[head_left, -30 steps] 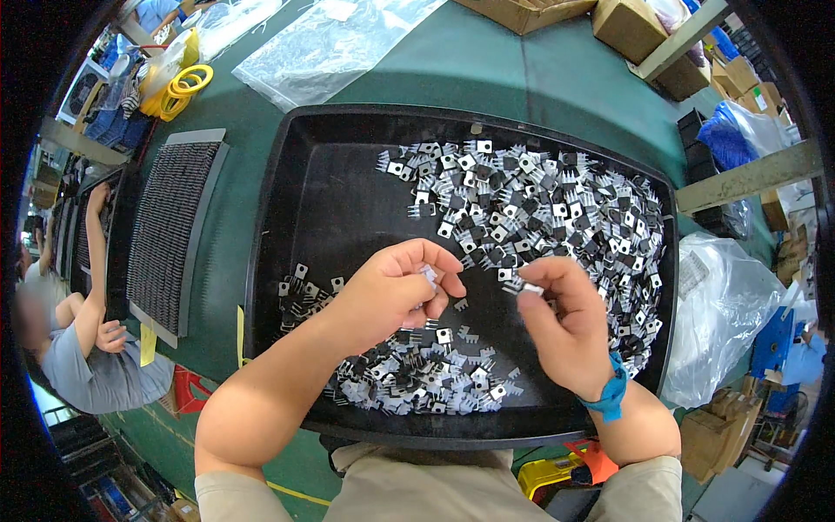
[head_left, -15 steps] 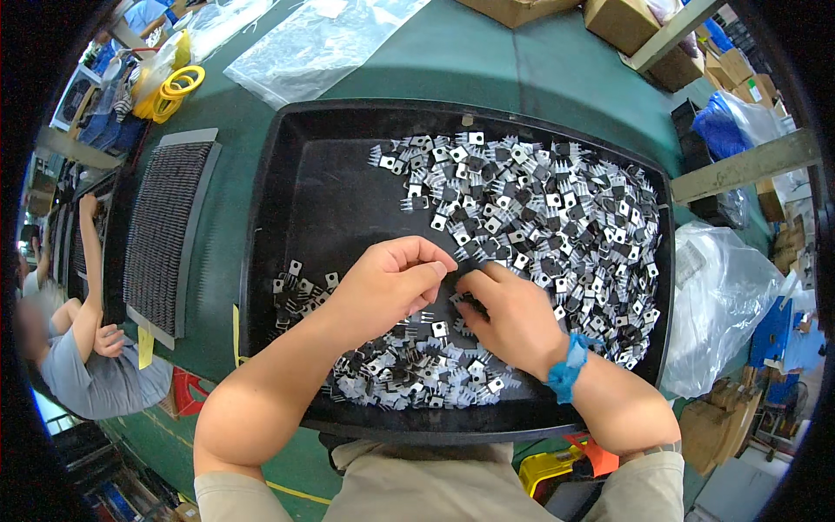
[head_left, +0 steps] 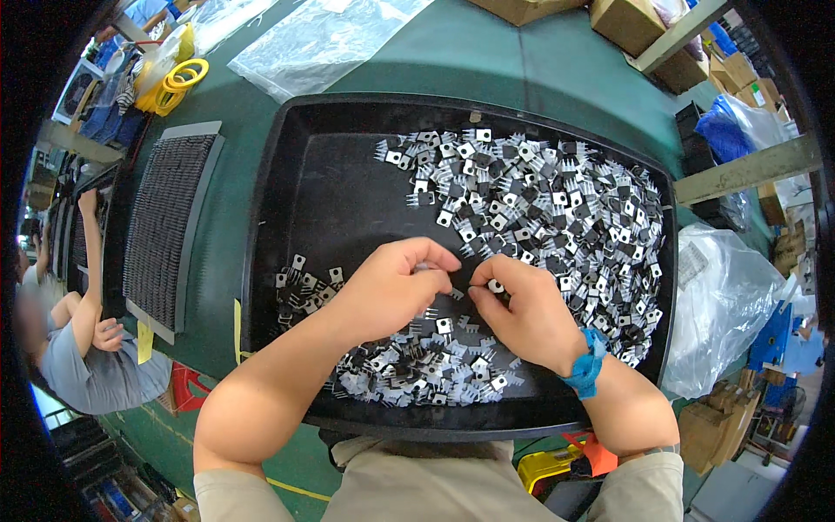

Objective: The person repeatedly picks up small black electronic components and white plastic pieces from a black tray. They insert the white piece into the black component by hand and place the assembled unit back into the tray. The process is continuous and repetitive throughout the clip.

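A large black tray (head_left: 348,183) holds many three-legged power transistors with black bodies and silver tabs. The biggest heap of transistors (head_left: 557,204) covers its right side. A second pile (head_left: 417,374) lies at the front, mixed with pale comb-like pieces, and a small cluster (head_left: 304,287) sits at the left. Over the middle, my left hand (head_left: 391,287) is closed with thumb and fingers curled; what it holds is mostly hidden. Facing it, my right hand (head_left: 526,304), with a blue wristband (head_left: 587,365), pinches a transistor (head_left: 496,285) whose silver tab shows between the fingers.
Left of the tray lies a grey board (head_left: 170,226) filled with rows of dark parts. Clear plastic bags (head_left: 326,43) lie behind and at the right. A metal post (head_left: 748,172) stands at the right. Another person (head_left: 96,357) sits at the far left.
My right hand has turned and drawn slightly right, away from the left; a transistor's silver tab now shows in its fingers. My left hand stays closed nearly in place.
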